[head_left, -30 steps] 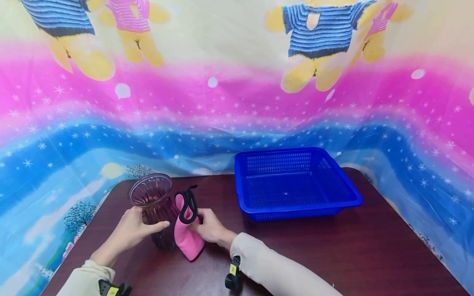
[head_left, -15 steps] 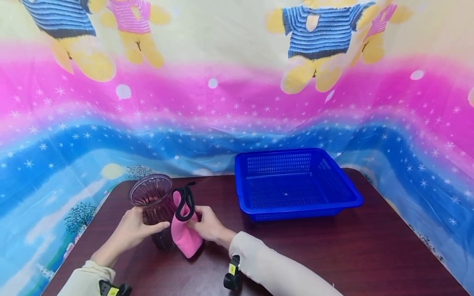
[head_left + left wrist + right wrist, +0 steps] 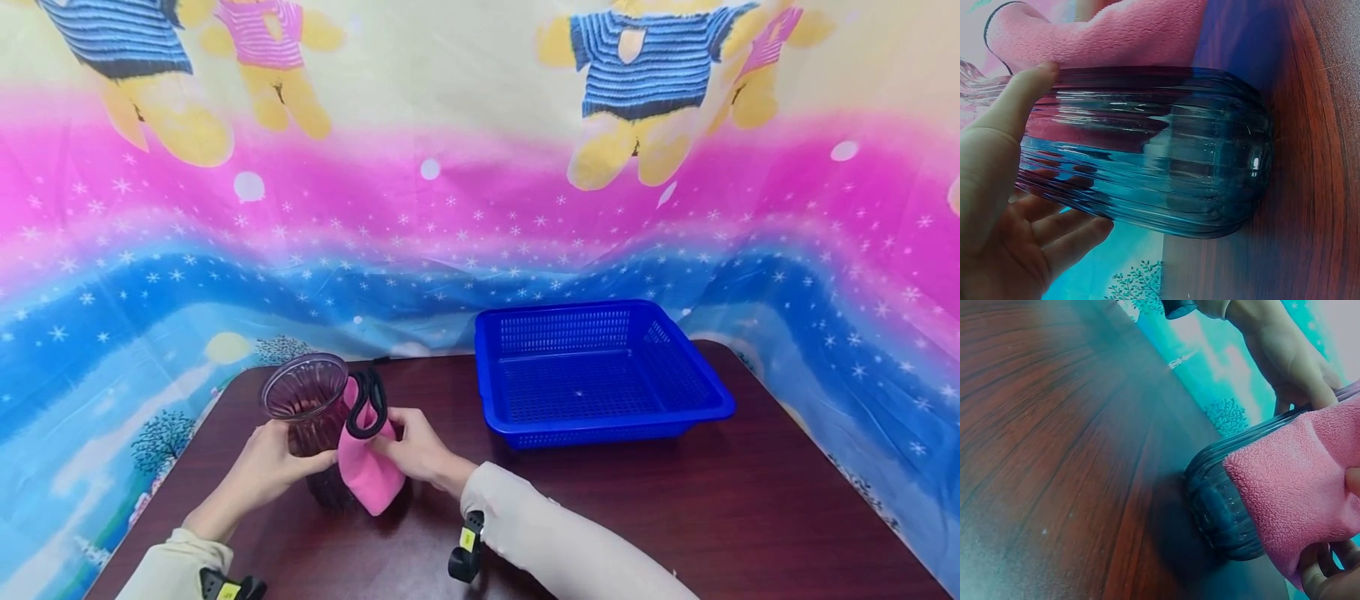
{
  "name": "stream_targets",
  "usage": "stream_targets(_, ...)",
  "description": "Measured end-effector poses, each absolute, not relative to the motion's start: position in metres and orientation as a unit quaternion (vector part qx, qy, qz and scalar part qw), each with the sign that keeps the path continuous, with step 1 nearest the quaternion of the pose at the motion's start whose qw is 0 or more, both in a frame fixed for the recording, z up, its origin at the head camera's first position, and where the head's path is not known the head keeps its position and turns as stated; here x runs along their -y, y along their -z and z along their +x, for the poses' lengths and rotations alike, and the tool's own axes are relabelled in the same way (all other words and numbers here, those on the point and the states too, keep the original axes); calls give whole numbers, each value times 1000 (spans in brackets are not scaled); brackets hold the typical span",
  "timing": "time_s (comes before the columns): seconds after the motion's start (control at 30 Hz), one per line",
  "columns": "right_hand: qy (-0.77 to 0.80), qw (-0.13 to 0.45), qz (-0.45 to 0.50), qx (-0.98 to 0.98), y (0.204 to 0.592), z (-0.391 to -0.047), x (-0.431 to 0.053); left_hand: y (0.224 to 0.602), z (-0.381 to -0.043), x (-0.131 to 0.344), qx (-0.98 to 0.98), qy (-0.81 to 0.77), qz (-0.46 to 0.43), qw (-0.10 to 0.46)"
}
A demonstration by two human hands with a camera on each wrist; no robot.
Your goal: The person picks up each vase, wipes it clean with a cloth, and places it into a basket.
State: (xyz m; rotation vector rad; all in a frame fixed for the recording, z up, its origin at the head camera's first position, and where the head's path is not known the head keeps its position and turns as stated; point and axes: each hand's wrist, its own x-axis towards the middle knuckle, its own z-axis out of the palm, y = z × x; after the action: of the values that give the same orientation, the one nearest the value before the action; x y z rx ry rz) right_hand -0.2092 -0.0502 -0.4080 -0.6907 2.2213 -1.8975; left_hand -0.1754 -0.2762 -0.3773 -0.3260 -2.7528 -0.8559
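A ribbed, purplish clear glass vase with a flared mouth stands on the left part of the table, its base at the wood in the left wrist view. My left hand grips the vase from its left side, thumb in front and fingers behind. Folded over on itself, a pink fleecy cloth with a black edge is pinched in my right hand. The cloth lies against the vase's right side in the right wrist view. Some right fingers are hidden behind the cloth.
A blue plastic basket with perforated walls sits at the back right of the dark wooden table. A printed curtain hangs behind the table and along its sides. Black straps with cameras are on both wrists.
My right hand has moved the cloth left and slightly up and away, from beside the vase to against it. The left hand and vase have stayed almost in place.
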Motion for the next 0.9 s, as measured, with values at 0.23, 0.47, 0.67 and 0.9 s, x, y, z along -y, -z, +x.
stream_targets(0.23,637,65,-236,-731,401,-210,51,376,-175,276,943,291,-107,118)
stream_targets(0.47,646,71,-235,-723,391,-211,54,376,-175,276,943,293,-107,112)
stream_targets(0.67,645,73,-235,-723,382,-211,56,376,-175,277,944,291,-106,110)
stream_targets(0.9,650,76,-233,-719,373,-211,57,377,-175,277,943,290,-114,118)
